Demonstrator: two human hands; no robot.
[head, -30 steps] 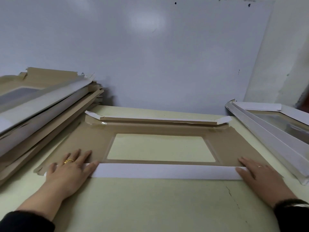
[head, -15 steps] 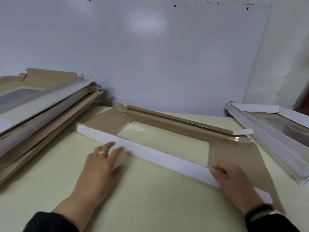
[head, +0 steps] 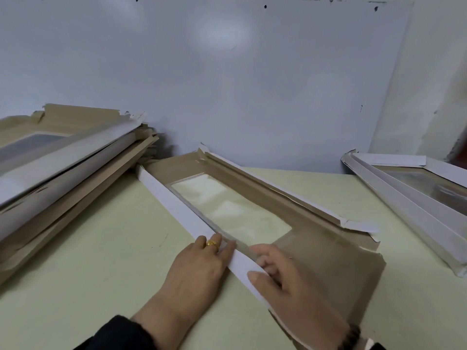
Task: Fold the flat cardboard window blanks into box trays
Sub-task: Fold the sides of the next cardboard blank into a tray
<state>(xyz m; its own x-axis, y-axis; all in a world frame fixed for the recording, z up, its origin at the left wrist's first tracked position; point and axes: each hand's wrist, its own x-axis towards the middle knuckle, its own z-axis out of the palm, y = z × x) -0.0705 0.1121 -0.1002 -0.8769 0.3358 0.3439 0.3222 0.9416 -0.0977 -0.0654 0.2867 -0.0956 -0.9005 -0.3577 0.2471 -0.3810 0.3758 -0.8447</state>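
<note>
A brown cardboard window blank [head: 323,251] lies slanted across the pale green table [head: 101,261], its clear film window in the middle. Its near long flap, white on the outside [head: 177,210], stands folded up along the edge. My left hand [head: 197,271], with a gold ring, lies flat on the table with its fingertips pressing against the white flap. My right hand [head: 285,281] holds the same flap, thumb on the white outer face and fingers curled over onto the brown inner side. The far long flap [head: 278,193] is also raised.
A tall slanting stack of flat blanks [head: 58,178] fills the left side. Folded white trays [head: 417,200] lie at the right edge. A grey-white wall stands right behind the table.
The blank has been turned clockwise from lying crosswise to slanting away. Both hands have come together from the flap's ends to its near part, and the right hand now grips the flap.
</note>
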